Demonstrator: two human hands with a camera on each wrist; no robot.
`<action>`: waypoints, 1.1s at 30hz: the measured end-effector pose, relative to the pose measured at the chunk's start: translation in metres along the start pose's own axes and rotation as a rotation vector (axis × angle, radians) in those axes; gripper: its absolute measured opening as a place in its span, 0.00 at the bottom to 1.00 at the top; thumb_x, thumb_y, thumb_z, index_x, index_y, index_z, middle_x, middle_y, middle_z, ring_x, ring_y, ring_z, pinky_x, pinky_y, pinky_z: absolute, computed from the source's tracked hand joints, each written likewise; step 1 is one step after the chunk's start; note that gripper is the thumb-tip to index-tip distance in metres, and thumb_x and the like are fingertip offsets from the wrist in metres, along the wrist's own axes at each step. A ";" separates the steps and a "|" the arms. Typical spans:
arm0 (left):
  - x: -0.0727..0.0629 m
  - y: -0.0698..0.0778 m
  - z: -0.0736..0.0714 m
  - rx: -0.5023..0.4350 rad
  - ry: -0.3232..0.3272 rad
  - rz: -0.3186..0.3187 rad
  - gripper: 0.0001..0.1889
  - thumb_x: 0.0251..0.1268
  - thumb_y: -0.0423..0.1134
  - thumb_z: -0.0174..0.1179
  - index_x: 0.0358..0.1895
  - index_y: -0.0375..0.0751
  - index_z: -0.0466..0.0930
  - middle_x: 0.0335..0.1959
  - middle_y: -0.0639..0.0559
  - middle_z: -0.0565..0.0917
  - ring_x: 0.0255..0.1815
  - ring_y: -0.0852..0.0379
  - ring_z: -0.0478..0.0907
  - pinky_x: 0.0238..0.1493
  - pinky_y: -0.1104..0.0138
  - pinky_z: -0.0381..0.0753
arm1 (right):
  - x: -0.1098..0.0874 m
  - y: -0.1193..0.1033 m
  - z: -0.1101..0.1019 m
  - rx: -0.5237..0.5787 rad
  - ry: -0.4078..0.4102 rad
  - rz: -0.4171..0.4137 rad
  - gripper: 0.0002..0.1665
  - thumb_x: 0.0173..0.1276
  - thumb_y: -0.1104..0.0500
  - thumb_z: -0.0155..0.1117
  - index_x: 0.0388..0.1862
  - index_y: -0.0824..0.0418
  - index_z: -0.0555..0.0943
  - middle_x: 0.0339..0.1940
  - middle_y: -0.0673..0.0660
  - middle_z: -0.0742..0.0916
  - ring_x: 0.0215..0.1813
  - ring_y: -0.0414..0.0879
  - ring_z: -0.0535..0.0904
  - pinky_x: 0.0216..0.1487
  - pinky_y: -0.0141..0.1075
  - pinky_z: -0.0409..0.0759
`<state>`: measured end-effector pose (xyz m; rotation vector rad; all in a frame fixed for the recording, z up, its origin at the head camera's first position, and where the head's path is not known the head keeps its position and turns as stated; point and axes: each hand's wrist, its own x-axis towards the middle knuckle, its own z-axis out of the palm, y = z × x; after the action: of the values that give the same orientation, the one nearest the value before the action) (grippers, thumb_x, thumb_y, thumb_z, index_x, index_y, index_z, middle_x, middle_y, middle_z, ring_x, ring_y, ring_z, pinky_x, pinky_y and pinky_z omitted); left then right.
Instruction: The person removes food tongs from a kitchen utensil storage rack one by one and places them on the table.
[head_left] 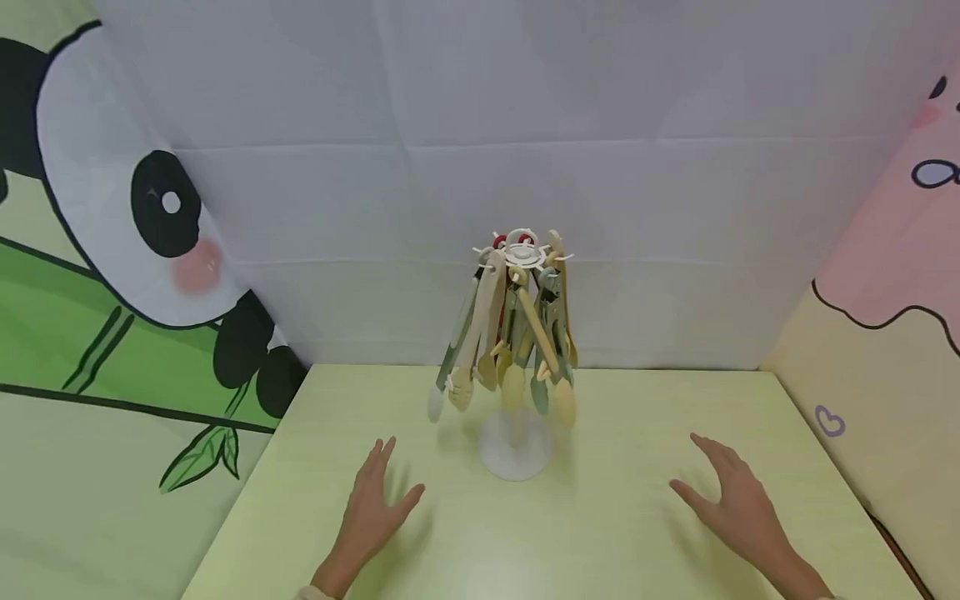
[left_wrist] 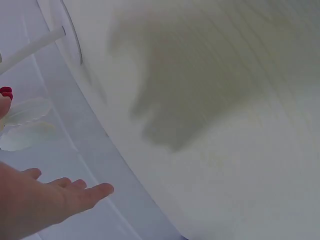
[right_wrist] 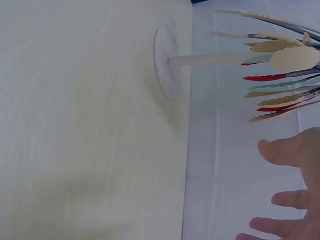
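Left hand [head_left: 372, 508]: spread flat, fingers straight and apart, just above or on the desk [head_left: 615, 550], near left of the stand; contact with the surface cannot be told. Holding nothing.
Left hand, wrist view [left_wrist: 45, 202]: fingers stretched out and relaxed, shadow cast on the pale surface beside them.
Right hand [head_left: 731, 500]: spread, thumb out to the left, fingers pointing far and left, near right of the stand. Holding nothing.
Right hand, wrist view [right_wrist: 292, 190]: fingers loosely apart, utensil tips just beyond them, not touching.
Grip: both hands wide apart, nothing pinched.
Stand [head_left: 516, 454]: white, round foot on the desk at centre, far from the near edge, between the two hands and apart from each; thin post rising to a ring of hooks at the top.
Utensils [head_left: 517, 342]: tongs, spoons and spatulas in cream, tan, pale green and metal, with red parts, hanging from the hooks, heads downward, fanned out around the post.
Utensils, right wrist view [right_wrist: 280, 65]: scalloped tong ends in red, green and tan clustered together.
Desk: pale yellow-green, wood grain.
Backdrop: white cloth [head_left: 525, 125] behind; panda picture [head_left: 135, 217] on the left wall; pink and cream cartoon panel [head_left: 892, 275] on the right.
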<state>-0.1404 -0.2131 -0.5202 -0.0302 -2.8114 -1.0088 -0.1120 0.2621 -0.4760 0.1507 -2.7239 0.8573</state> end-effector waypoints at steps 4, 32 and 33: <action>0.007 0.008 -0.008 -0.127 0.041 -0.016 0.40 0.59 0.51 0.65 0.72 0.44 0.57 0.71 0.42 0.59 0.70 0.40 0.56 0.61 0.40 0.61 | 0.004 -0.011 -0.006 0.066 0.040 -0.024 0.36 0.60 0.53 0.70 0.64 0.65 0.69 0.59 0.66 0.75 0.55 0.64 0.72 0.45 0.58 0.72; 0.051 0.075 -0.064 -0.464 0.175 0.160 0.23 0.61 0.40 0.64 0.59 0.44 0.71 0.57 0.54 0.75 0.59 0.51 0.71 0.51 0.54 0.75 | 0.034 -0.076 -0.046 0.267 0.070 -0.071 0.27 0.62 0.56 0.68 0.61 0.54 0.73 0.57 0.51 0.79 0.50 0.36 0.77 0.44 0.26 0.76; 0.052 0.079 -0.066 -0.465 0.171 0.162 0.23 0.61 0.39 0.64 0.59 0.43 0.70 0.57 0.53 0.75 0.59 0.51 0.71 0.51 0.55 0.76 | 0.035 -0.077 -0.046 0.271 0.072 -0.077 0.27 0.62 0.56 0.68 0.61 0.53 0.73 0.57 0.51 0.79 0.50 0.36 0.77 0.44 0.26 0.76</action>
<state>-0.1773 -0.1960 -0.4120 -0.2090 -2.3247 -1.5149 -0.1205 0.2248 -0.3871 0.2722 -2.5070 1.1817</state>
